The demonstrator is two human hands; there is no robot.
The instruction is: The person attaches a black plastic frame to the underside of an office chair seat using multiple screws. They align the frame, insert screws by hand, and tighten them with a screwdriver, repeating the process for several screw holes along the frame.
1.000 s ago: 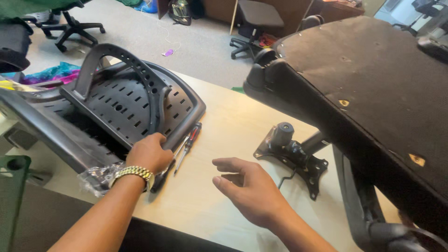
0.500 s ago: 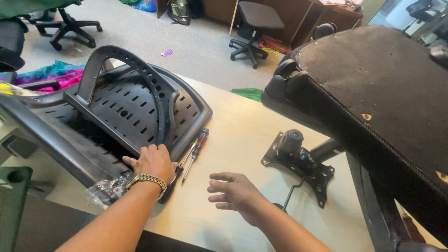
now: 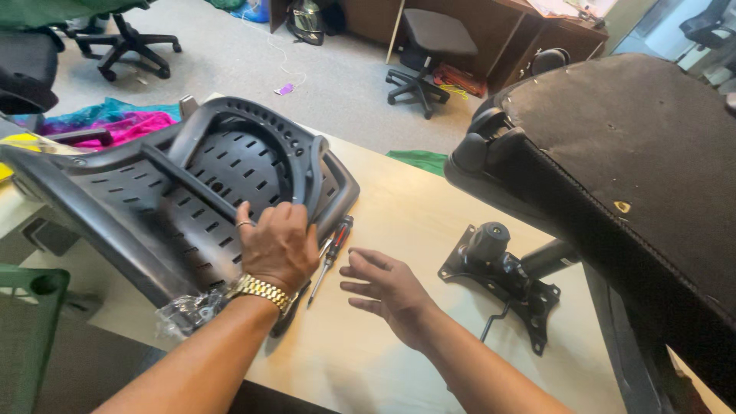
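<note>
My left hand [image 3: 277, 244], with a gold watch on the wrist, rests on the near edge of a black perforated plastic chair back [image 3: 176, 192] lying on the pale wooden table [image 3: 414, 222]. Its fingers curl over the back's curved bar. My right hand [image 3: 387, 287] hovers flat over the table with fingers spread, holding nothing. A red-and-black screwdriver [image 3: 331, 253] lies on the table between the two hands, just left of my right fingertips.
A black metal chair tilt mechanism [image 3: 502, 272] lies to the right. An upturned black seat cushion [image 3: 629, 176] fills the right side. A clear bag of small parts [image 3: 192, 314] sits under the chair back. Office chairs [image 3: 425, 46] stand on the grey carpet beyond.
My left hand slid up the chair back's edge toward the curved bar. My right hand moved left, closer to the screwdriver. The camera view shifted slightly.
</note>
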